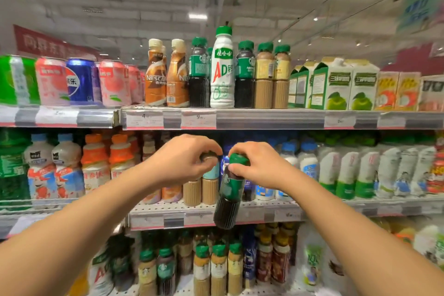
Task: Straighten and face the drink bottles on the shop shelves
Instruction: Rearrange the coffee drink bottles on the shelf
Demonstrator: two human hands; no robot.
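Both bare forearms stretched forward and upward, converging at mid-height. Left hand point(185, 158) knuckles up, fingers curled down around the cap of a standing bottle point(209, 176). Right hand point(258, 166) just beside it, fingers pinching the green cap of a dark bottle point(228, 196), lifted and tilted.

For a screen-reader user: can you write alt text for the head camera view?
A person's right hand holds a dark green-capped coffee bottle by its neck, tilted, in front of the middle shelf, while the left hand grips the cap of a beige bottle standing there. Cans, bottles and cartons line the shelf above.
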